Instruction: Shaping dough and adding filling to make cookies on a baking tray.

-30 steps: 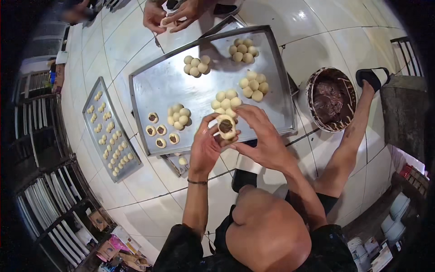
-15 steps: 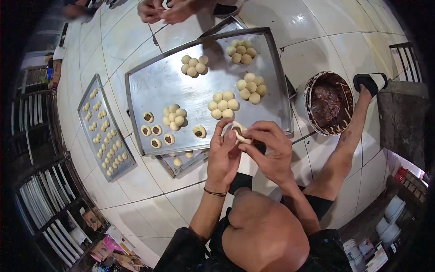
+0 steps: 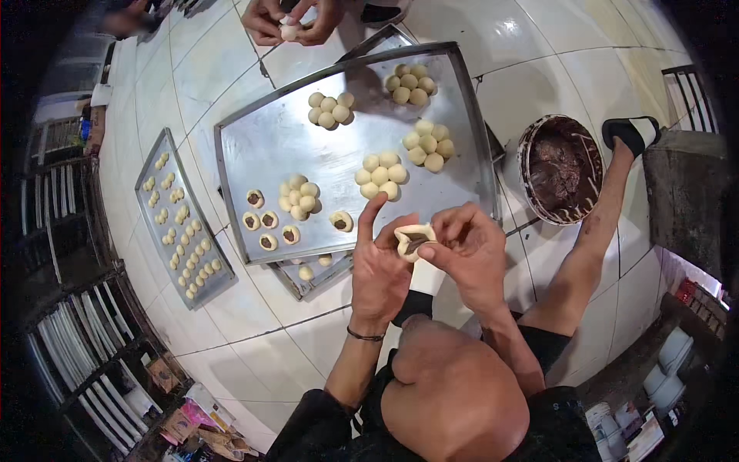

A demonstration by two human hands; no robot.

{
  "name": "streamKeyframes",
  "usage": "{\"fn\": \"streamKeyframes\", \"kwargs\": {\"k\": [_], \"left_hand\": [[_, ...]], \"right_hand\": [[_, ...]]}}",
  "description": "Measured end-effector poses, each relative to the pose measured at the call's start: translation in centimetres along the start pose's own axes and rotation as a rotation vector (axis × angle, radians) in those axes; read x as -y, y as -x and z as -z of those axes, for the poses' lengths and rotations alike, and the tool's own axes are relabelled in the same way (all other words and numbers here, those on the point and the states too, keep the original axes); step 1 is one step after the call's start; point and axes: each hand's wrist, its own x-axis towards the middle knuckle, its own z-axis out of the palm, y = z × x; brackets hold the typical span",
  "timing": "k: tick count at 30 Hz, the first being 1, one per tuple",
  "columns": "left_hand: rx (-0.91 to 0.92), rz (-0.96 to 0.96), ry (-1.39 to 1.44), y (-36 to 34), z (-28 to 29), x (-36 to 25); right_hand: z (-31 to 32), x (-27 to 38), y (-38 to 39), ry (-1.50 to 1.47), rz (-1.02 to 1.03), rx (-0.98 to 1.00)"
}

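Over the near edge of a large metal tray (image 3: 262,165), a dough piece with dark brown filling (image 3: 416,240) is held between my two hands. Its pale rim stands open and pointed, with filling showing inside. My left hand (image 3: 379,281) supports it from the left, index finger stretched up toward the tray. My right hand (image 3: 473,254) pinches its right side between thumb and fingers. Several clusters of smooth dough balls (image 3: 379,175) sit on the tray. At its near left lie several filled dough pieces (image 3: 269,220), brown centres exposed.
A bucket of dark brown filling (image 3: 558,173) stands right of the tray, near my outstretched leg (image 3: 593,246). A narrow tray of small dough pieces (image 3: 188,239) lies left. Another tray (image 3: 323,281) is partly hidden underneath. Another person's hands (image 3: 296,21) hold a dough ball at the top.
The dough piece has turned, and its opening shows wider. My left index finger has straightened away from it. Across the tray, the other person's hands have shifted right, showing a dough ball.
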Motion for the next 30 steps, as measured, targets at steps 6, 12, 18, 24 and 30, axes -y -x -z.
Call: {"fn": "streamKeyframes", "kwargs": {"k": [6, 12, 18, 24, 30], "left_hand": [[0.0, 0.008, -0.084, 0.0, 1.4, -0.6], [-0.072, 0.02, -0.06, -0.2, 1.7, -0.8], [0.138, -0.049, -0.293, -0.1, 2.5, -0.7], [0.302, -0.132, -0.516, 0.0, 1.6, -0.6], [0.153, -0.003, -0.122, -0.1, 2.7, 0.0]], "right_hand": [[-1.9, 1.6, 0.6, 0.229, -0.037, -0.018], [-2.1, 1.3, 1.1, 0.609, 0.302, 0.085], [0.1, 0.4, 0.4, 0.375, 0.205, 0.162], [-0.5, 2.3, 0.5, -0.068, -0.297, 0.04], [-0.3, 1.5, 0.9, 0.36, 0.095, 0.211]]}}
